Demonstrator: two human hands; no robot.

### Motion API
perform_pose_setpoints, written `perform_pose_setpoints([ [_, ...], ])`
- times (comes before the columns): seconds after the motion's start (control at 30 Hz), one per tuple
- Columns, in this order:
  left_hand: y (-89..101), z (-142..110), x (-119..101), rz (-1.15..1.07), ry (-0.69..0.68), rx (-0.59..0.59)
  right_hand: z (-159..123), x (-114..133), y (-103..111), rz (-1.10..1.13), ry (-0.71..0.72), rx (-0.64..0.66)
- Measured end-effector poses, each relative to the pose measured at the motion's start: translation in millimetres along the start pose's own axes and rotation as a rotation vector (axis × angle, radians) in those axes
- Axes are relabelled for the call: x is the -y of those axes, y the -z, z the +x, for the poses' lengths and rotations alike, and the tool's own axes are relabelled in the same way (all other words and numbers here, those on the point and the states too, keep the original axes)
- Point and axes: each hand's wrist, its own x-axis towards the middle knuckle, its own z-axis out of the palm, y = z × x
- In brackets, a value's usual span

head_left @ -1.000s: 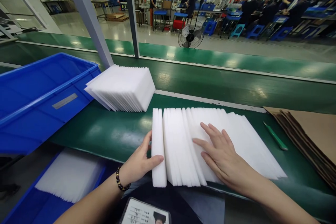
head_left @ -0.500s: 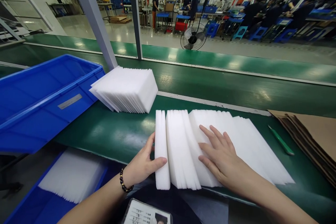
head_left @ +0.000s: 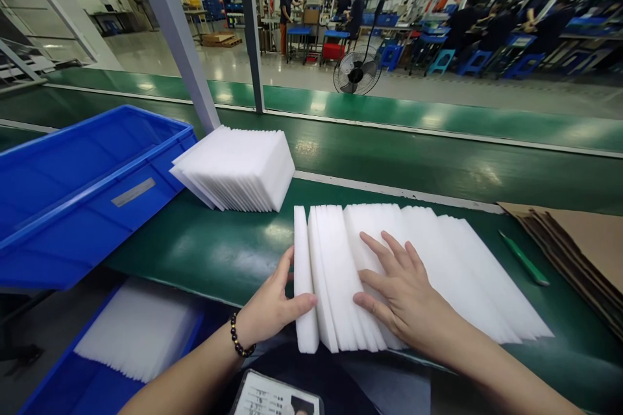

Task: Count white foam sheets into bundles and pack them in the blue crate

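Note:
A row of white foam sheets (head_left: 335, 259) leans across the green worktop in front of me, fanned out toward the right. My left hand (head_left: 267, 311) is at the row's left end, its thumb on the near edge of the end foam sheet (head_left: 302, 272) and its fingers partly hidden along the left face. A narrow gap parts that sheet from the others. My right hand (head_left: 402, 295) lies with fingers spread over the middle of the row. Farther back on the left stands a block of similar foam sheets (head_left: 238, 162).
A blue bin (head_left: 146, 217) rests tilted at the left. Below the edge, a lower blue bin (head_left: 53, 379) holds more foam sheets. At the right lie a green pen-like tool (head_left: 523, 258) and brown cardboard sheets (head_left: 579, 240). A grey post (head_left: 178, 39) rises behind; a fan (head_left: 357, 71) stands beyond.
The left end now shows one separate sheet where a thicker piece stood apart. My right hand has shifted slightly left over the row, and the sheets beneath have spread differently.

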Motion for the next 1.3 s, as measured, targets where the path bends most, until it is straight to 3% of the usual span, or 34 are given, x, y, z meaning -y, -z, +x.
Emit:
perform_pose_setpoints([
  [0.27,3.0,-0.4,5.1,-0.019,0.023,-0.011,-8.8,-9.1,-6.3,0.001,0.034,-0.078],
  [0.67,5.7,0.4,9.8,-0.036,0.004,-0.004,6.9,15.6,-3.7,-0.020,0.007,-0.029],
  [1.3,11.7,-2.1,9.3,-0.058,0.000,0.002,2.4,3.0,-8.8,-0.052,0.038,-0.041],
])
